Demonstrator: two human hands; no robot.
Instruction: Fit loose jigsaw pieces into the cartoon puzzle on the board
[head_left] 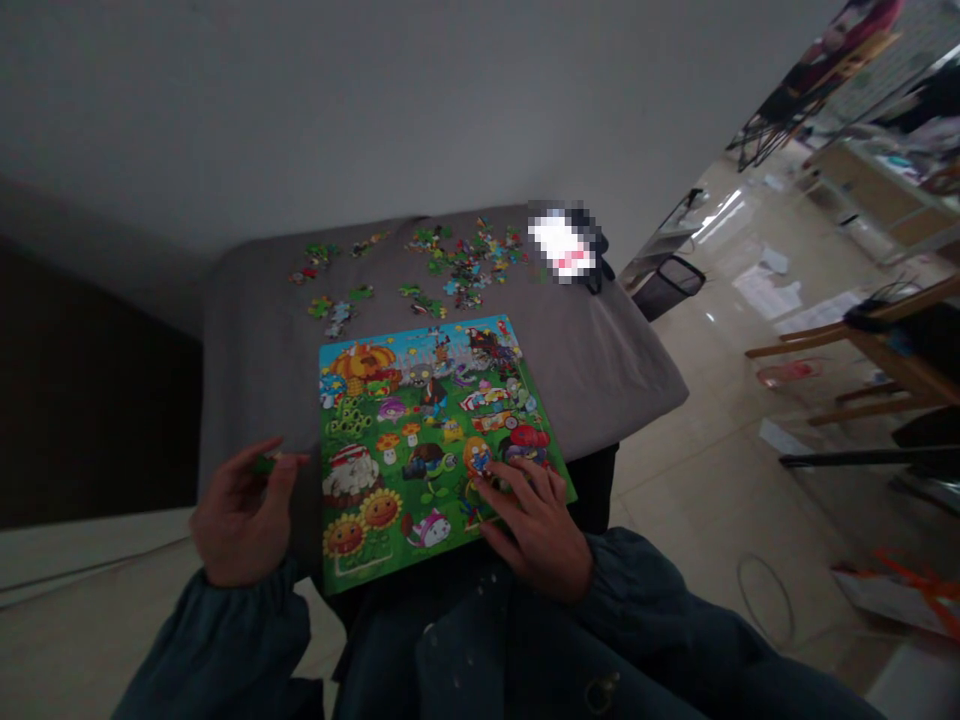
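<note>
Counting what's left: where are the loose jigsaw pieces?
In the head view, the loose jigsaw pieces lie scattered across the grey cloth, just beyond the far edge of the green jigsaw puzzle.

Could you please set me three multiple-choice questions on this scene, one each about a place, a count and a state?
1. Where do the loose jigsaw pieces lie? A) On the floor B) On the grey cloth beyond the puzzle board C) In a box
2. How many sunflowers show at the board's lower left? A) One B) Three C) Two
3. What is the right hand doing? A) Resting its fingers on the board B) Gripping a chair C) Hanging in its sleeve

1 B: they are scattered above the board.
2 C: two faces sit side by side.
3 A: its fingertips touch the picture.
</note>
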